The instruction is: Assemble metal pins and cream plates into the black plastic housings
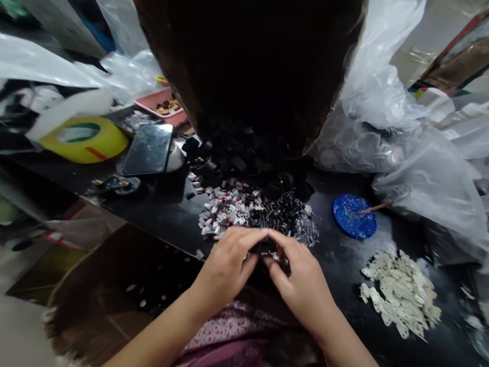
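My left hand and my right hand meet at the table's front edge, fingertips nearly touching. Between them they grip a small black plastic part, mostly hidden by the fingers; its exact kind does not show. Just beyond the fingertips lies a pile of small white and grey sleeves with red ends. Beside it are thin black pins and thin grey metal pieces. Black round caps spill out behind these piles.
A large dark box opens toward me. Rightward are a blue lid with a stick, a heap of cream flat pieces and clear plastic bags. Leftward sit a yellow tape roll, a phone and a pink tray.
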Tool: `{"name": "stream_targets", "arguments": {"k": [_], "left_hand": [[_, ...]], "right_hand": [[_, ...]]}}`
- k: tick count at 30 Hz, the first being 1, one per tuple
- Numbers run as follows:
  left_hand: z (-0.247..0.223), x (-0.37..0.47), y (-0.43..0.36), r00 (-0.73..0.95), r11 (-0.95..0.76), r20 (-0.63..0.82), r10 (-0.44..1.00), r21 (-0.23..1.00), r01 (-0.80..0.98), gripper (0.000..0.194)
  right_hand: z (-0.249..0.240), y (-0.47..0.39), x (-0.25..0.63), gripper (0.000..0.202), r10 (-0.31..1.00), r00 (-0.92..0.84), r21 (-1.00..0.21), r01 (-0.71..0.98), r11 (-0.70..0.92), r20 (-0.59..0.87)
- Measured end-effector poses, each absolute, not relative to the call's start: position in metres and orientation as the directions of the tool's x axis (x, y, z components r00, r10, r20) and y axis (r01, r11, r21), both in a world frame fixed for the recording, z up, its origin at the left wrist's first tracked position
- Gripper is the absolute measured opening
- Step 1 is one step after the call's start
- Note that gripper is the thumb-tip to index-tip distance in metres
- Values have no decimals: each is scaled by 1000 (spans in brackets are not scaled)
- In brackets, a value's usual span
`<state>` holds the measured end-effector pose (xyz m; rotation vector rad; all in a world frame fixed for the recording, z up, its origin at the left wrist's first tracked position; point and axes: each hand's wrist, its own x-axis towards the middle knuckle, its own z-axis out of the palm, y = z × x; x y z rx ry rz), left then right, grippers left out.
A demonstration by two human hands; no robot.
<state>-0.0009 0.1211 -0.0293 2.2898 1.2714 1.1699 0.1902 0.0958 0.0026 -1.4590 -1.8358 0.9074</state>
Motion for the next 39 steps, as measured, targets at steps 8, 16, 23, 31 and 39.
{"name": "stream_targets", "arguments": {"k": [8, 16, 23, 31, 39], "left_hand": [[-50, 18, 80, -38, 182, -180, 983, 982, 50, 22], [-55, 0, 80, -148, 295, -378, 914, 869, -397, 35], [-38, 6, 90, -95, 333, -468, 878, 742, -582, 27], [-46, 10, 91, -18, 306, -391, 920, 748, -590, 19], [-40, 9, 93, -102, 343, -482, 870, 741, -577, 30]], "right_hand": [[-2, 98, 180, 25, 945, -182, -937, 276, -216, -271], [-8, 132, 163, 21, 962, -269, -492, 843, 216, -40], [-11, 140, 159, 15, 956, -291, -418, 873, 251, -34], [-14, 124, 165, 13, 951, -309, -613, 756, 230, -24], [46, 98, 181, 25, 914, -393, -945, 326, 33, -104]]}}
